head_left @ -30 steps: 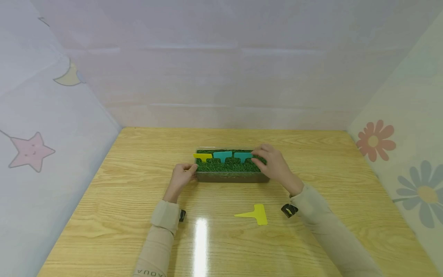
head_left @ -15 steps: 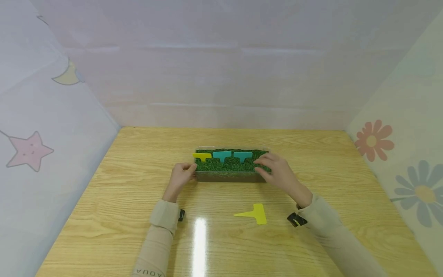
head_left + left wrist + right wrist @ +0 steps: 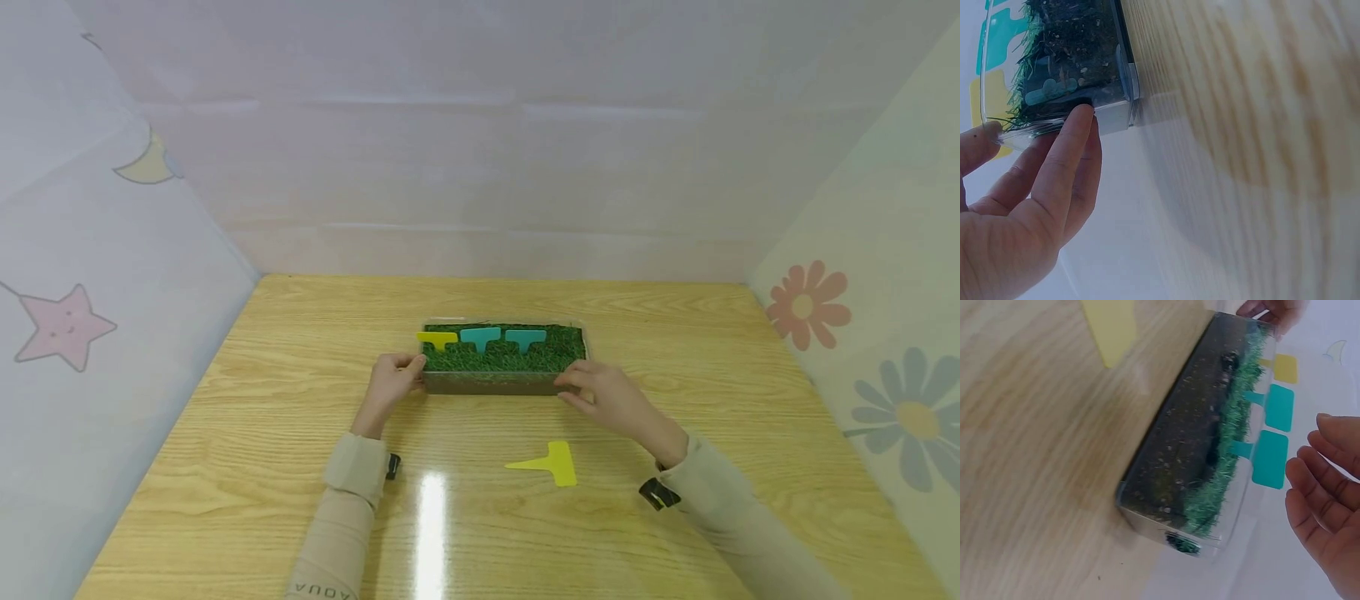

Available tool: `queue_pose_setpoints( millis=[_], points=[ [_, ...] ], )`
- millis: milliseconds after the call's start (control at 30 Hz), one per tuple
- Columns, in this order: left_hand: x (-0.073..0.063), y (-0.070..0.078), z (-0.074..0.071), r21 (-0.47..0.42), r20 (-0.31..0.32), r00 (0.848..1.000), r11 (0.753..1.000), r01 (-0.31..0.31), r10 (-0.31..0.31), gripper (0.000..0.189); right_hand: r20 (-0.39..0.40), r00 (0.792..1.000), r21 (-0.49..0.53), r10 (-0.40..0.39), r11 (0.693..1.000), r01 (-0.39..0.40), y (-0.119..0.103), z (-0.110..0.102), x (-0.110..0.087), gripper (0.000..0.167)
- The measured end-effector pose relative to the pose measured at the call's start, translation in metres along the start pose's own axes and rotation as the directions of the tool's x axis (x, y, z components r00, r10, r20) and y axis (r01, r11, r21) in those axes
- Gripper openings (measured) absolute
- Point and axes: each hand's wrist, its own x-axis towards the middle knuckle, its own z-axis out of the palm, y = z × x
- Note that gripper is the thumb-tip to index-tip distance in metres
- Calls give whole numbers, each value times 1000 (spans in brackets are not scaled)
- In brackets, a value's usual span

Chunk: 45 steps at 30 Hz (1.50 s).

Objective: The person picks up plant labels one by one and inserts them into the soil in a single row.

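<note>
A clear rectangular planter box point(image 3: 491, 384) with soil and green grass point(image 3: 487, 360) stands at the middle of the table. My left hand point(image 3: 390, 385) grips its left end, thumb at the rim and fingers against the end wall point(image 3: 1113, 115). A yellow T-shaped plant label point(image 3: 437, 338) and two teal plant labels point(image 3: 480, 336) stand in a row in the grass. Near the box's front right corner is my right hand point(image 3: 618, 404), relaxed and holding nothing; the right wrist view shows its bent fingers point(image 3: 1319, 509) apart from the box.
Another yellow plant label point(image 3: 558, 464) lies flat on the wooden table point(image 3: 262, 417), in front of the box. Pale walls with printed figures enclose the table at the back and both sides. Each wrist wears a black strap piece point(image 3: 658, 494).
My right hand has let go of the right-hand teal label and drawn back toward the front right. That label stays standing in the grass. My left hand keeps its hold on the box.
</note>
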Motion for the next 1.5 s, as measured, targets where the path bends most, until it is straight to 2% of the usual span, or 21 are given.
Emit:
queue_pose_setpoints(
  millis=[200, 333, 600, 800, 967, 1500],
  points=[
    [0, 1, 0, 3, 3, 1000, 1000, 8, -8, 34, 80, 997, 7, -24, 1000, 23, 6, 9, -10, 13],
    [-1, 1, 0, 5, 5, 1000, 1000, -2, 2, 34, 154, 987, 26, -51, 999, 48, 11, 14, -15, 16],
    [-1, 1, 0, 2, 3, 1000, 1000, -7, 7, 33, 273, 954, 50, -126, 992, 116, 16, 23, -21, 17],
    [-1, 1, 1, -4, 4, 1000, 1000, -13, 13, 32, 345, 922, 23, -178, 983, 181, 20, 34, -25, 25],
    [-2, 1, 0, 7, 4, 1000, 1000, -17, 17, 32, 376, 904, 7, -205, 976, 218, 18, 40, -27, 31],
    [-2, 1, 1, 6, -11, 1000, 1000, -17, 18, 32, 414, 888, -6, -199, 975, 222, 18, 47, -29, 38]
  ],
)
